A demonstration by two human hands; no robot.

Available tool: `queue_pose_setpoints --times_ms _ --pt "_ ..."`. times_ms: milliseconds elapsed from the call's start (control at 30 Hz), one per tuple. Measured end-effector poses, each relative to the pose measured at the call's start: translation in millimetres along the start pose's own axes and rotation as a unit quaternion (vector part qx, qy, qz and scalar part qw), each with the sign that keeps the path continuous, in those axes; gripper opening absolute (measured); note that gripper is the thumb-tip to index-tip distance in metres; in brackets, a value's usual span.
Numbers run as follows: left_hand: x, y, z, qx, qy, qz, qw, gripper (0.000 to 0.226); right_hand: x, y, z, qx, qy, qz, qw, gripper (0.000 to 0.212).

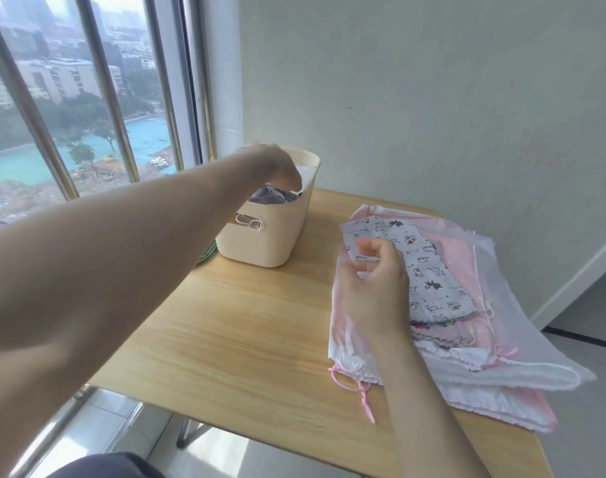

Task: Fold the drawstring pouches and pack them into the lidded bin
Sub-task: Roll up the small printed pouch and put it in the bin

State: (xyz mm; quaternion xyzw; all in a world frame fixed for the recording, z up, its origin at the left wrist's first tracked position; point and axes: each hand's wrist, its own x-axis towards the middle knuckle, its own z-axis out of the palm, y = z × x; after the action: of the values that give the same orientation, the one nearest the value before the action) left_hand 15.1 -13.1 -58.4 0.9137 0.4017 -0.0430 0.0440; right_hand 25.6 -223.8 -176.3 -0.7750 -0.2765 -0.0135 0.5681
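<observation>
Wooden table (246,326) by a window, cream bin (270,236) at eleven o'clock.
Left hand (277,167) dips into the bin, fingertips hidden, grip unclear; right hand (374,288), loosely curled, perhaps pinches the printed pouch (429,281).

No legible text — tiny print rows on cartoon-patterned pouch (422,270) too blurred to read; none on cream bin (260,236).

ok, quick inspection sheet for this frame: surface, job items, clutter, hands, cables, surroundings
Surface: wooden table, light grain.
Job's things: cream bin, no lid seen, fabric inside; stack of pouches on the table's right side, printed pouch on top.
Clutter: green item behind the bin, mostly hidden.
Hands: left hand reaches into the bin, grip unclear; right hand pinches the printed pouch's edge.
Cables: nothing seen.
Surroundings: barred window left, plain wall behind.
</observation>
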Motion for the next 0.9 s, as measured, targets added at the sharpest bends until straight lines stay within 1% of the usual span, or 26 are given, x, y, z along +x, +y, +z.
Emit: queue_pose_setpoints --times_ms 33,67,133,167,200,233,267,300,367,433,500,567,633,700,767,833,900 --pt "2 3 -1 -0.03 0.071 0.004 0.997 0.041 2 1 -6 -0.004 0.002 0.003 1.0 0.026" --pt "-2 8 -3 -0.087 0.157 0.028 0.983 0.041 5 3 -12 -0.008 0.003 0.006 1.0 0.025" --pt "-27 23 -1 -0.18 0.31 0.121 0.926 0.03 9 7 -26 -0.026 0.004 0.016 1.0 0.022" --pt "-42 31 2 -0.23 0.344 0.172 0.894 0.026 11 10 -33 -0.039 0.004 0.027 0.999 0.02" --pt "-55 40 8 -0.265 0.348 0.218 0.872 0.024 12 13 -40 -0.056 0.004 0.04 0.998 0.017" --pt "-67 48 17 -0.288 0.332 0.252 0.862 0.023 13 17 -47 -0.074 0.005 0.051 0.996 0.014" --pt "-77 57 29 -0.294 0.3 0.281 0.863 0.024 14 20 -55 -0.092 0.008 0.061 0.994 0.012" --pt "-83 64 42 -0.284 0.252 0.294 0.877 0.025 14 23 -62 -0.108 0.006 0.072 0.992 0.014" --pt "-94 77 72 -0.247 0.134 0.315 0.907 0.031 15 28 -76 -0.162 -0.006 0.101 0.982 0.023" --pt "-105 85 98 -0.221 0.039 0.331 0.917 0.04 16 33 -86 -0.228 -0.036 0.131 0.964 0.034" --pt "-113 94 121 -0.201 -0.017 0.341 0.918 0.046 17 38 -96 -0.278 -0.071 0.159 0.944 0.041" --pt "-117 100 138 -0.154 -0.036 0.341 0.927 0.046 17 41 -101 -0.315 -0.104 0.171 0.928 0.044" --pt "-120 103 148 -0.103 -0.024 0.341 0.934 0.04 17 43 -104 -0.333 -0.125 0.177 0.918 0.049" --pt "-120 105 152 -0.099 -0.018 0.336 0.936 0.037 19 45 -105 -0.339 -0.142 0.185 0.911 0.052" --pt "-119 106 154 -0.102 -0.02 0.333 0.937 0.038 21 47 -104 -0.345 -0.159 0.194 0.905 0.05" --pt "-117 104 155 -0.118 -0.023 0.324 0.938 0.039 21 47 -103 -0.341 -0.143 0.195 0.909 0.04" --pt "-115 101 156 -0.142 -0.03 0.323 0.935 0.038 21 48 -100 -0.324 -0.105 0.171 0.925 0.02"
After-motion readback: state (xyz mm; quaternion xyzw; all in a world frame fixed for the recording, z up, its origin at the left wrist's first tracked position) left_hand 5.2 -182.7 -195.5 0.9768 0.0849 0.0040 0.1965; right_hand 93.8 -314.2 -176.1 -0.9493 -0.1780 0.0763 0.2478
